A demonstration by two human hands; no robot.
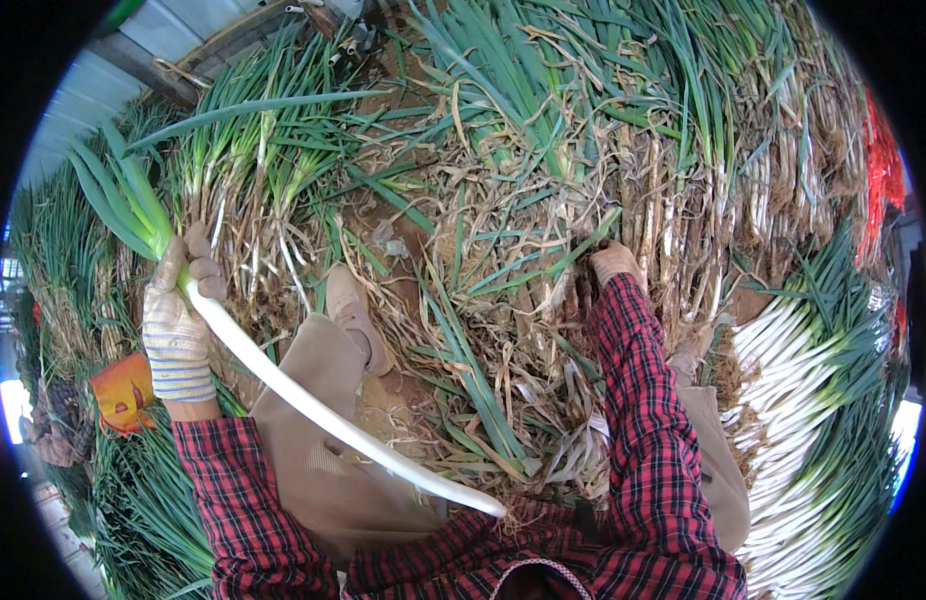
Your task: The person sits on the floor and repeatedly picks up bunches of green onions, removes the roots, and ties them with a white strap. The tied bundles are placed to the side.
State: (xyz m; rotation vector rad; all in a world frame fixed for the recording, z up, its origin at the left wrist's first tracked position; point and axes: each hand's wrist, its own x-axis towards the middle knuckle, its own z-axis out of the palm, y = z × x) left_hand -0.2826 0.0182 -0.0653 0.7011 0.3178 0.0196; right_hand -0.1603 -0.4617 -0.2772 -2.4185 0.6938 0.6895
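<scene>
A large green onion [335, 416] with a bare white shank is gripped near its green leaves by my left hand [182, 300], which wears a striped knit glove. Its shank slants down to the right across my lap, and the small root tuft hangs near my shirt front. My right hand [617, 262] reaches forward among unpeeled green onions [658, 202] with brown, dry outer skins. Its fingers are curled and mostly hidden, so whether they hold a stalk is unclear. Loose leaves and dry skins [500, 367] cover the ground between my legs.
To the right lies a stack of cleaned green onions [793, 420], white shanks towards me. Unpeeled bunches [245, 165] stand at front left, and more green leaves [148, 495] lie by my left side. An orange bag [124, 390] is near my left wrist; red netting [879, 180] hangs at far right.
</scene>
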